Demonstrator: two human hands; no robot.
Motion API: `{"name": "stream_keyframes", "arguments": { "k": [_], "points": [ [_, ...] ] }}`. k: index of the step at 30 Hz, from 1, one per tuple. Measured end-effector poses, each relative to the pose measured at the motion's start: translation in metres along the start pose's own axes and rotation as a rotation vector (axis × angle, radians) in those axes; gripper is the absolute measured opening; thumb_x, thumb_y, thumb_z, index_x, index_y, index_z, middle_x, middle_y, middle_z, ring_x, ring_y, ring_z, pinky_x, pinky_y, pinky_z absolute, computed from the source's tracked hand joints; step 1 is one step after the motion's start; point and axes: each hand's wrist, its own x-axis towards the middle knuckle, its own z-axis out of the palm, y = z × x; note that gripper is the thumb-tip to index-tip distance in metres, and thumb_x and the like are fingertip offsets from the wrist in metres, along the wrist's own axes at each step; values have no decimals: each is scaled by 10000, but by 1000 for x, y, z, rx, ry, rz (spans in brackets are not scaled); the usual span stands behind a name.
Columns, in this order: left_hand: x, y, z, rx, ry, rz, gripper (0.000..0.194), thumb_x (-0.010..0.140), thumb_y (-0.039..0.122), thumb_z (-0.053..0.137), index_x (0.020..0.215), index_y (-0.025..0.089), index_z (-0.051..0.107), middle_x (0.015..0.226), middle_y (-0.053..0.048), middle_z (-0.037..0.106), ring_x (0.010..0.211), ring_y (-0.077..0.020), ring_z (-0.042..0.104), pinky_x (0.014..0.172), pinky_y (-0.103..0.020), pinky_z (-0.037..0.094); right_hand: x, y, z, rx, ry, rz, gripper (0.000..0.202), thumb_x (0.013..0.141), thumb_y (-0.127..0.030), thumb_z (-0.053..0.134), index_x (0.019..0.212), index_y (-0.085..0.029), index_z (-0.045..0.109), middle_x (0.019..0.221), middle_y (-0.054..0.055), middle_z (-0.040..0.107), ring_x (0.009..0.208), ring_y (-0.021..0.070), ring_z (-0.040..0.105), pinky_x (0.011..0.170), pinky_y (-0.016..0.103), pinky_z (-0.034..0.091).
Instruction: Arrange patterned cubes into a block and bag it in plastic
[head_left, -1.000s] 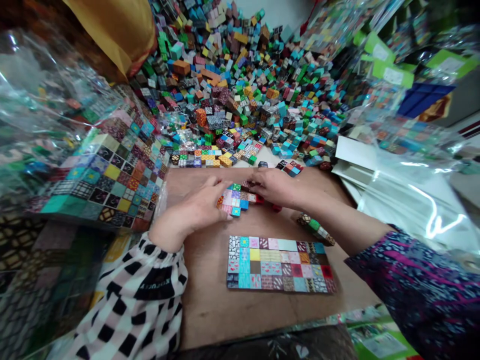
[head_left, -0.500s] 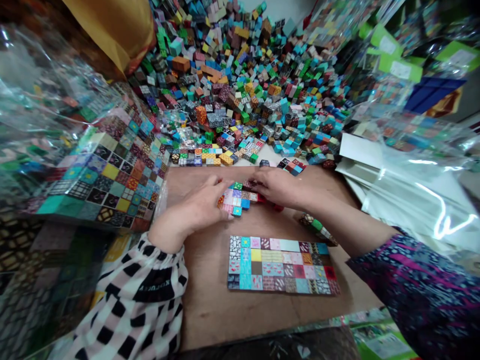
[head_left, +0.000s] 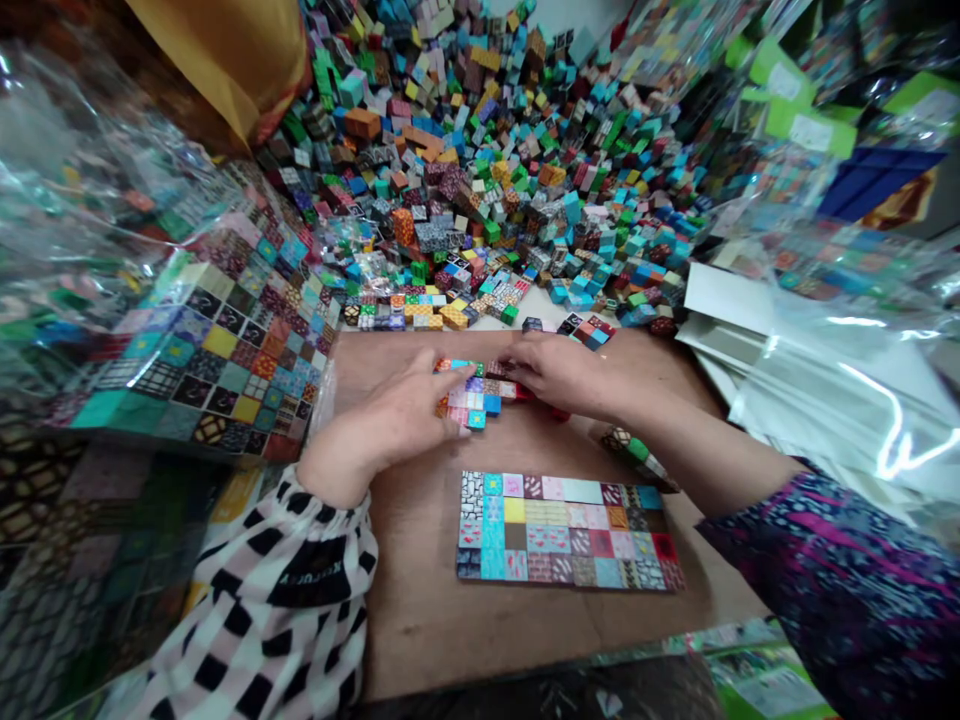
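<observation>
On the brown board [head_left: 420, 620], a small group of patterned cubes [head_left: 474, 398] lies between my hands. My left hand [head_left: 401, 405] rests at the group's left side, its fingers apart, thumb by the lower cubes and index finger along the top. My right hand [head_left: 546, 370] has its fingers pinched together at the group's right end, on a dark reddish cube partly hidden by the fingertips. Nearer to me lies a flat rectangular block of patterned cubes [head_left: 566, 530]. A short row of cubes [head_left: 634, 450] sits under my right forearm.
A big heap of loose coloured cubes [head_left: 480, 190] rises behind the board. At left stands a plastic-wrapped block of cubes [head_left: 225, 350]. White trays [head_left: 720, 310] and clear plastic bags [head_left: 862, 380] are at right. A few joined cubes [head_left: 592, 330] touch the board's back edge.
My left index finger has straightened over the top of the cube group. My right hand stays nearly in place at its right end. The view has shifted slightly.
</observation>
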Motion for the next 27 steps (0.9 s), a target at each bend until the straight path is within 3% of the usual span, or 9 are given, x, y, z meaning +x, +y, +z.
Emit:
{"name": "stream_keyframes", "arguments": {
  "k": [10,15,18,22,27],
  "points": [
    [-1,-1,2,-7,0,-11,720,768,476,644,1442,311,454,1293,-94,426,1226,-361,465,1043,-492,391,-3,-4,1,63,34,-12,329,878,-108,449,1069,-186,705,1058,103,699,929,208,624,789,309,464],
    [-2,-1,1,-45,8,11,694,762,435,642,1419,285,478,1308,-103,428,1207,-368,476,1031,-499,402,-24,5,-18,75,73,122,354,876,-119,445,1107,-202,700,1100,96,701,950,226,630,813,333,478],
    [-1,0,0,-30,-3,6,708,771,447,634,1437,288,452,1295,-105,435,1208,-369,473,1025,-502,403,-34,8,-23,18,79,132,365,866,-111,447,1115,-208,695,1092,98,691,944,231,619,801,341,476],
    [0,1,1,15,-9,-13,744,772,500,636,1455,287,432,1322,-109,412,1225,-362,467,1030,-481,400,-32,4,-4,3,141,40,329,912,-156,403,1102,-191,670,1049,115,647,901,223,581,784,349,470],
    [0,1,2,12,-14,-31,721,792,517,611,1458,316,422,1347,-91,404,1231,-353,476,1029,-466,404,-18,-9,28,-3,178,32,298,929,-143,360,980,-157,653,979,131,597,851,218,542,763,342,456]
  ]
}}
